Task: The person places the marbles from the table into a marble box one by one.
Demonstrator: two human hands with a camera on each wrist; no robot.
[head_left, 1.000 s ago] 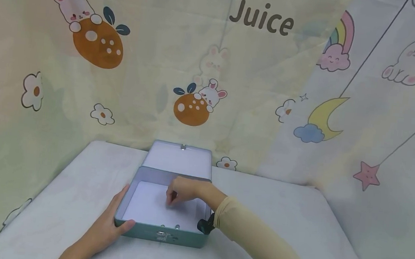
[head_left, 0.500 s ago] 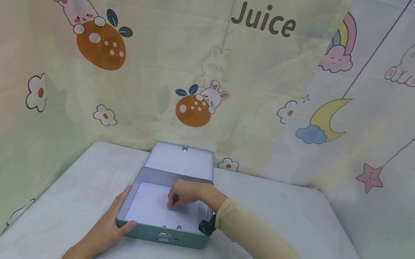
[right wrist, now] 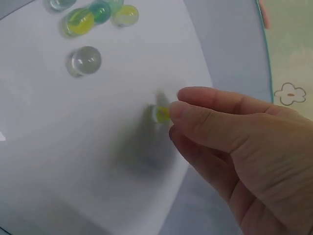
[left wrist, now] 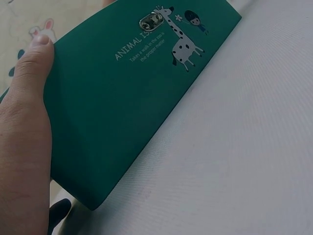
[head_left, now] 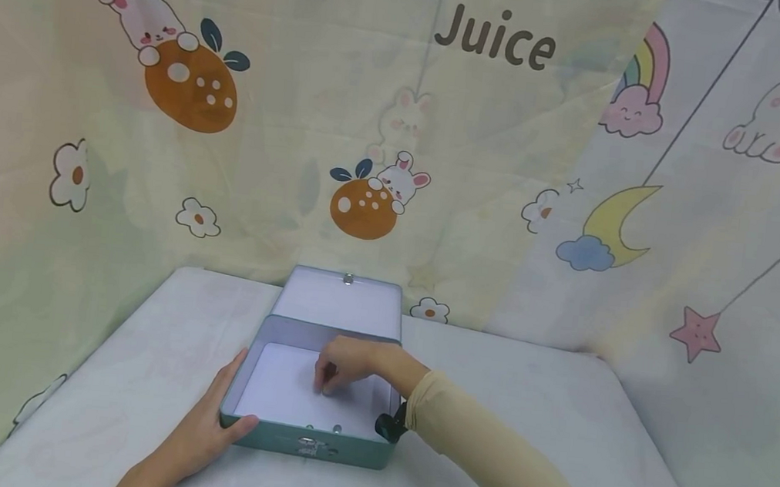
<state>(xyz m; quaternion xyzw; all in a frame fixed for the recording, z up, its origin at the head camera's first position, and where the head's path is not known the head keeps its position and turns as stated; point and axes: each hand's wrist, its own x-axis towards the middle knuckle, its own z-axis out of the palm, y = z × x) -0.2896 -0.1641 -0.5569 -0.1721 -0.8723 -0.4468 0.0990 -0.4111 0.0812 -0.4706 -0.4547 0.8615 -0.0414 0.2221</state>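
A green tin box [head_left: 306, 443] stands with its lid [head_left: 339, 299] tipped back; its inside is white. My left hand [head_left: 203, 420] holds the box at its near left corner, the fingers along the left wall and the thumb [left wrist: 35, 63] over the front. Inside the box, my right hand [head_left: 345, 362] pinches a clear and yellow glass marble [right wrist: 161, 114] close above the floor, partly hidden by the thumb. Apart from it lie a clear marble [right wrist: 87, 60], a yellow-streaked marble [right wrist: 80, 21], a teal marble [right wrist: 100, 11] and a pale yellow-green marble [right wrist: 126, 15].
The box rests on a white-covered table [head_left: 515, 409]. Behind and beside it hangs a printed cloth [head_left: 266, 147] with rabbits and flowers. A metal clasp [left wrist: 151, 21] sits on the box front, and a dark wrist camera [head_left: 389, 425] hangs over its right wall.
The head view has shifted slightly. My right fingers stay low over the box floor with only a tiny movement; my left hand keeps its place on the corner.
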